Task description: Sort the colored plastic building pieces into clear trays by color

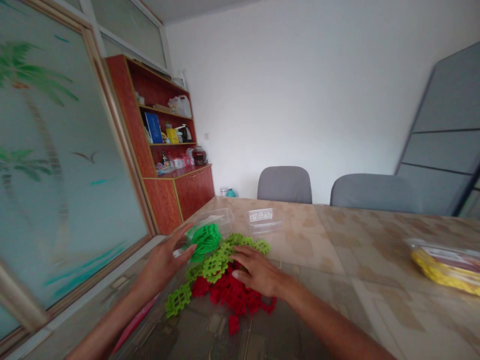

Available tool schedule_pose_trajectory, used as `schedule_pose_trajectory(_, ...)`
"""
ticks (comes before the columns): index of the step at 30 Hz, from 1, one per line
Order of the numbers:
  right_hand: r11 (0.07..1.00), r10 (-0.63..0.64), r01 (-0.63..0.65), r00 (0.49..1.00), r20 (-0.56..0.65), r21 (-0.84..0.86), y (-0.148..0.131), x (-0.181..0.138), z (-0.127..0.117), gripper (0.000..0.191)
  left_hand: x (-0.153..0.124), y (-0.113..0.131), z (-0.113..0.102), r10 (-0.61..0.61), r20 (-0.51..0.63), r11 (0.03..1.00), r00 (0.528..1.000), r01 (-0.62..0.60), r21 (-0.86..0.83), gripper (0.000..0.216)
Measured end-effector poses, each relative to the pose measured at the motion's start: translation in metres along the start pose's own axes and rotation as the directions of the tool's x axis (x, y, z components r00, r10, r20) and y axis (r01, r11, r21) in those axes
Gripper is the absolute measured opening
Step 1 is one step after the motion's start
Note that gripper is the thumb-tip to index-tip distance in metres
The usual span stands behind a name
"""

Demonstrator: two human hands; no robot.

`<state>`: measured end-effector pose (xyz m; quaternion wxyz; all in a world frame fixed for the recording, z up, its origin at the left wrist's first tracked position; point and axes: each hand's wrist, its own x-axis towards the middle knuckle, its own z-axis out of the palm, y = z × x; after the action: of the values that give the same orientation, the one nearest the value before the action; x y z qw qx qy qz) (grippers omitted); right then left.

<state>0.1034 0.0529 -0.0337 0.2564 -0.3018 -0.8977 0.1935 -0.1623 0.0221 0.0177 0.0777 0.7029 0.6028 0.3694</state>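
My left hand (170,257) curls round the near left side of a clear plastic box (189,234) holding bright green lattice pieces (205,240). Its thumb reaches toward these pieces. My right hand (258,270) lies over the right part of a loose heap, thumb and fingers apart, fingertips touching or just above it. In this heap, lime-green lattice pieces (215,267) lie partly on top of red pieces (236,295). One lime-green square (178,300) rests at the heap's left edge, and a red piece (233,325) lies apart in front. Some pieces under my right hand are hidden.
Behind the heap stands a clear plastic tray (264,222). A clear pack of yellow pieces (446,267) lies at the table's right. A pinkish-red flat item (135,325) is partly hidden by my left arm. Two grey chairs (285,184) stand across the patterned table (337,310).
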Motion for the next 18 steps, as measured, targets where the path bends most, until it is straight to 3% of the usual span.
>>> schedule_pose_trajectory(3, 1.0, -0.013, 0.013, 0.997, -0.074, 0.003, 0.005, -0.016, -0.007, 0.034, -0.005, 0.004, 0.007, 0.08, 0.038, 0.993, 0.996, -0.083, 0.084, 0.061)
schedule_pose_trajectory(10, 0.999, 0.032, -0.024, 0.974, -0.224, 0.039, 0.019, -0.057, -0.025, 0.025, -0.011, 0.028, 0.009, 0.201, 0.075, 0.975, 0.977, -0.207, 0.079, 0.054)
schedule_pose_trajectory(18, 0.99, 0.137, -0.124, 0.966, -0.218, 0.074, 0.026, -0.089, -0.027, 0.024, -0.024, 0.051, -0.001, 0.352, 0.102, 0.916, 0.93, -0.365, 0.166, 0.054)
